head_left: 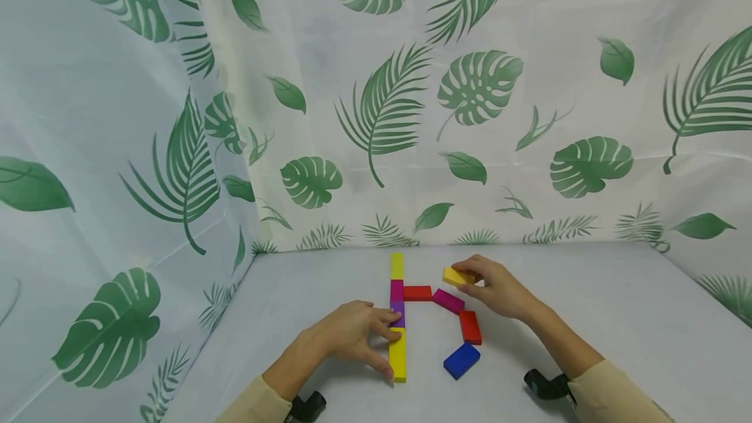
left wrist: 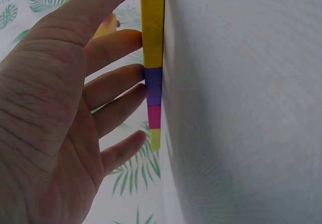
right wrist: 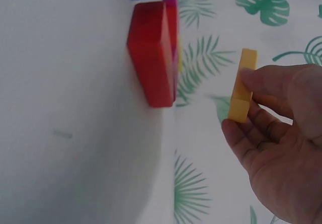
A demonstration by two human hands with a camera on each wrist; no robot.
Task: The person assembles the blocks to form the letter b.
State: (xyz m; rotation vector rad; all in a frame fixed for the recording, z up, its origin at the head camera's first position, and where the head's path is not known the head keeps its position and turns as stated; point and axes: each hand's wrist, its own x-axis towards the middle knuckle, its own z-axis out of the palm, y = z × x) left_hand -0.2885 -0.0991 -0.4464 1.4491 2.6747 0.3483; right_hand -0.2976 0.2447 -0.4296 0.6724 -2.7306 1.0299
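A straight column of blocks runs away from me in the head view: a yellow block nearest, then purple, magenta and yellow-green blocks. My left hand touches the left side of the yellow and purple blocks with extended fingers and thumb. Between thumb and fingers, my right hand pinches a yellow-orange block, held above the table. Curving right from the column are a red block, a magenta block, a second red block and a blue block set at an angle.
The blocks lie on a pale tabletop. Behind and to the left hangs a white curtain with green leaf prints. Black wrist devices sit at both of the person's cuffs.
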